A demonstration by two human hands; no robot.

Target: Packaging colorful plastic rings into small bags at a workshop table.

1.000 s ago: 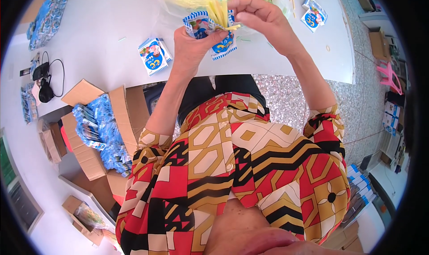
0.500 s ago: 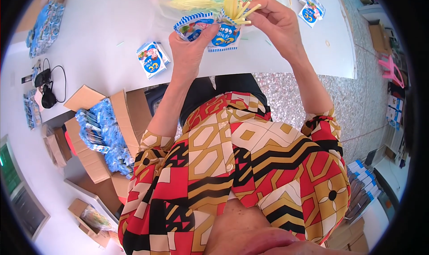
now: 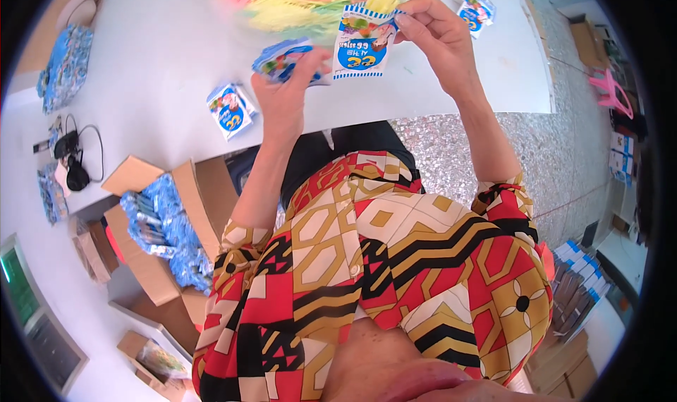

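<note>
My right hand [image 3: 446, 49] pinches the upper right corner of a small white and blue printed packet [image 3: 362, 46]. Pale yellow sticks [image 3: 383, 0] show at the packet's top edge. To its left, my left hand [image 3: 278, 109] is closed around more blue and white packets [image 3: 276, 55], smeared by motion; how many, I cannot tell. A gap lies between these and the packet in my right hand. Just beyond both hands spreads a heap of thin pink, yellow and green sticks [image 3: 293, 17] on the white table [image 3: 162, 70].
Packets [image 3: 230, 113] lie left of my left hand, and others [image 3: 474, 10] at the far right. An open cardboard box [image 3: 206, 201] at my left holds blue-wrapped packets [image 3: 166, 222]. Bundled packets [image 3: 65, 67] and a black corded device [image 3: 74, 144] sit farther left. A pink stool [image 3: 612, 92] stands right.
The packet with the sticks has passed from my left hand to my right, which now grips its corner. My left hand has moved left and slightly nearer with the other packets.
</note>
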